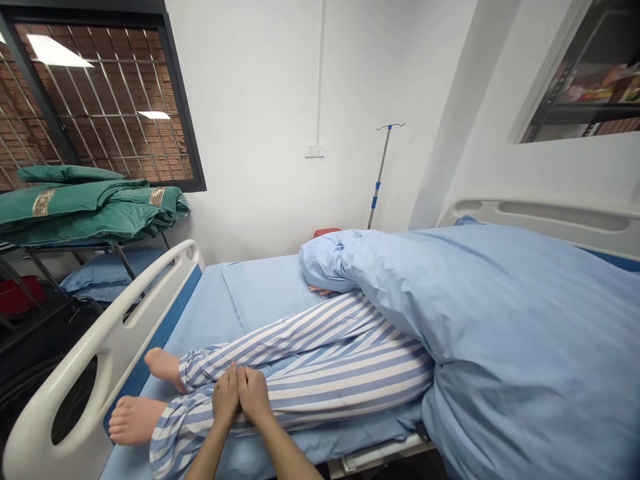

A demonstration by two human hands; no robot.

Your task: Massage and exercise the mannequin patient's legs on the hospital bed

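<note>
Two bare hands, the left hand (226, 397) and the right hand (254, 395), lie side by side and touching on the legs (320, 380) of a figure on a hospital bed (200, 313). Neither hand is clenched: both rest open and palm down on the cloth, gripping nothing that can be seen. The legs, in blue-and-white striped trousers, are uncovered, while a pale blue quilt (520, 320) hides the upper body, so whether this is a person or a manikin cannot be told. The legs run diagonally across the bed, with the bare feet (135, 420) pointing toward the near white side rail (100, 340) and the hips under the quilt at the far right. Fingers (320, 290) of the figure show at the quilt's edge. Beyond stands a drip pole (380, 177).
</note>
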